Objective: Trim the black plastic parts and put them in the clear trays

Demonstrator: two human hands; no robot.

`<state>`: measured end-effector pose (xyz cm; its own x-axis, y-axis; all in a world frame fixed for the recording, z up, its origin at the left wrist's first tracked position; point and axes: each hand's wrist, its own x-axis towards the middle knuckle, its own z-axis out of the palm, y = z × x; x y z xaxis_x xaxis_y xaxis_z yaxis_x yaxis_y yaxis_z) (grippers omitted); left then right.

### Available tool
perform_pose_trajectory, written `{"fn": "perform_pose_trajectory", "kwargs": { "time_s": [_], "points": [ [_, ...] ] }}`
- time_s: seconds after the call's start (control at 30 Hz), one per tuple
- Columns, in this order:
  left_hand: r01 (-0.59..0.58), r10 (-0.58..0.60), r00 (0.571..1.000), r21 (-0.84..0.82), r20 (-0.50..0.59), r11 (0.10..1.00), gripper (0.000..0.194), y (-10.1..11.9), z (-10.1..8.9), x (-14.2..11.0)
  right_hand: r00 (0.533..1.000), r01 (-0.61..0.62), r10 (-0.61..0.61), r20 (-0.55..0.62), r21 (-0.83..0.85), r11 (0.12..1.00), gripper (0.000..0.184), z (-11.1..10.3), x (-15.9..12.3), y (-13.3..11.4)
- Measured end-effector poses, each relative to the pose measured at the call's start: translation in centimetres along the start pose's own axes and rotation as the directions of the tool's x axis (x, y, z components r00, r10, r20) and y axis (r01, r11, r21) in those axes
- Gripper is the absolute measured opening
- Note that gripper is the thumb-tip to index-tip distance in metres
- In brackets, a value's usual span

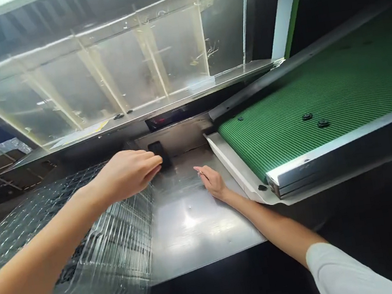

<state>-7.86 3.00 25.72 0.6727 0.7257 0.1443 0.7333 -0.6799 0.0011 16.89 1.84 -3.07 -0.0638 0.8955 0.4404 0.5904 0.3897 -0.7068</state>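
"What's that surface in front?"

"A bare metal sheet [194, 231], shiny, with a dark space along its near edge."

"And to its left?"

"Clear plastic trays [118, 242], heaped up and partly blurred, under the left arm."

"Where's the right hand [213, 182]?"

"Over the metal, right of the middle, fingers curled closed. There's a pale speck [199, 172] at the fingertips, too small for me to name."

"The left hand [131, 173]?"

"Farther left, above the trays' far end, fingers drawn together and closed. The tips are right by a dark block [157, 149] at the sheet's far left, but I can't tell whether they grip it."

"What's on the right?"

"A green ribbed belt [276, 140]. One black piece [262, 187] sits on the white lip [234, 170] at its near corner; two black parts [315, 120] lie farther up, and a smaller dark bit [240, 118] near the left edge."

"And at the far side?"

"A big clear panel [124, 64] with yellowish strips, and small black pieces [118, 116] on the ledge [160, 107] below."
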Motion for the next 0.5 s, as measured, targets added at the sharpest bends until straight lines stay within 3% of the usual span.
{"fn": "perform_pose_trajectory", "kwargs": {
  "time_s": [0.1, 0.23, 0.37, 0.5],
  "points": [
    [-0.163, 0.174, 0.981, -0.123, 0.082, 0.979, 0.032, 4.6, 0.6, 5.3, 0.989, -0.092, 0.108, -0.099, 0.161, 0.983, 0.046, 0.5, 0.0, 0.2],
    [-0.222, 0.226, 0.974, -0.12, 0.023, 0.968, 0.024, 8.3, 2.7, 12.7, 0.974, -0.217, 0.224, -0.012, 0.197, 0.956, 0.039, 1.3, 0.0, 0.5],
    [-0.062, 0.058, 0.996, -0.077, -0.061, 0.995, 0.031, 11.5, 7.4, 20.1, 0.982, -0.188, 0.183, 0.047, 0.134, 0.973, 0.032, 1.3, -0.3, -0.1],
    [0.105, -0.105, 0.994, -0.098, 0.0, 0.99, 0.049, 14.7, 12.7, 26.5, 0.982, -0.139, 0.134, 0.13, 0.029, 0.99, 0.023, 0.9, -0.6, -0.9]
  ]
}}
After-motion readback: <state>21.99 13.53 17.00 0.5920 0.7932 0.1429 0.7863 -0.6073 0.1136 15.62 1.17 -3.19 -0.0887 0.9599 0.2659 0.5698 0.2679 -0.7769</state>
